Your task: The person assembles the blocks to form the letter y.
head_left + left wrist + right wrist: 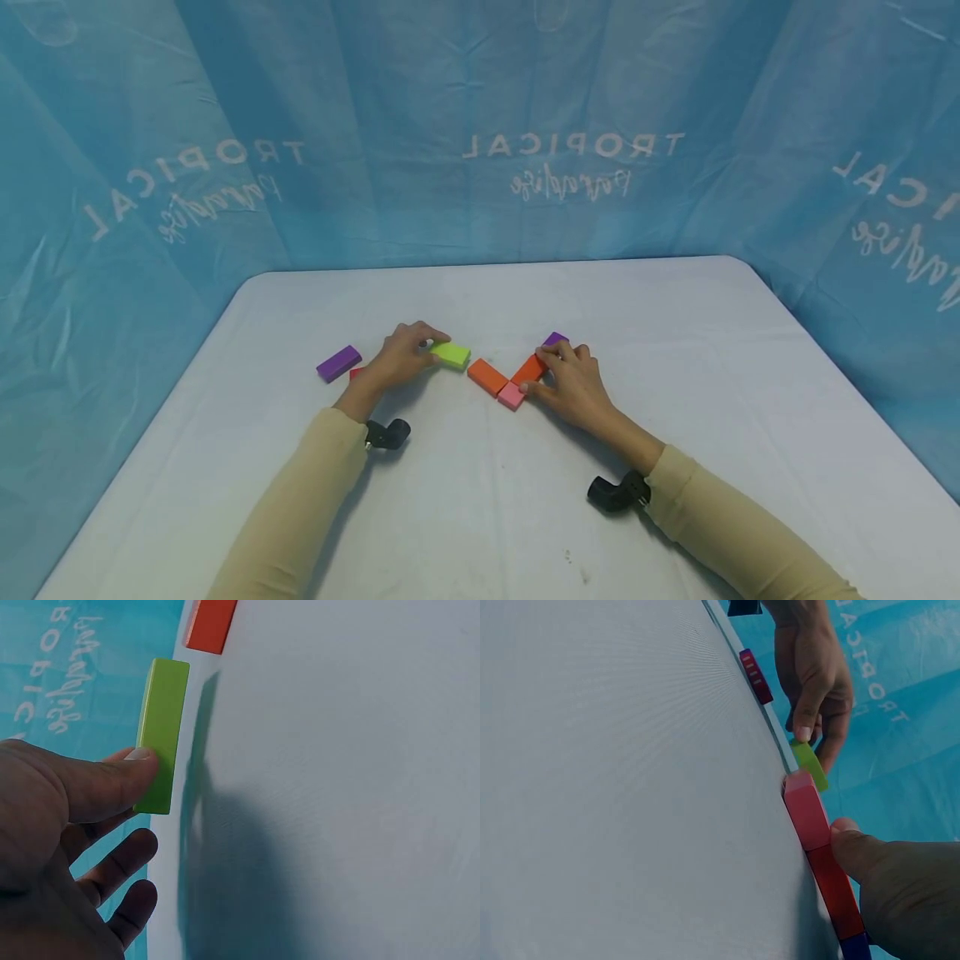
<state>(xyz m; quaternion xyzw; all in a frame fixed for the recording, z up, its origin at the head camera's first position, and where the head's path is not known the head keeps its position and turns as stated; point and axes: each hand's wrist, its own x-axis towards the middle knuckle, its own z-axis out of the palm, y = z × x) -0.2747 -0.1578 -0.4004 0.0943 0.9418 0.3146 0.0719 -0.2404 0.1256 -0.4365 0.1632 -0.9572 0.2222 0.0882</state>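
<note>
My left hand (401, 357) pinches one end of a lime-green block (453, 357) between thumb and fingers. The left wrist view shows this block (163, 712) raised above the white cloth, its shadow beside it. To its right, an orange block (487, 377), a pink block (512, 396), a second orange block (529, 369) and a purple block (555, 338) form a V shape. My right hand (576, 387) holds the second orange block along the V's right arm. Its thumb (853, 844) lies against the side near the pink-orange joint; the other fingertips are hidden in the right wrist view.
Left of my left hand lies another purple block (339, 364), with a red block (355, 373) partly hidden behind the wrist. A white-covered table (480, 508) carries everything. Blue printed curtains (480, 208) hang behind it and at both sides. Black wrist cameras (618, 493) stick out by the sleeves.
</note>
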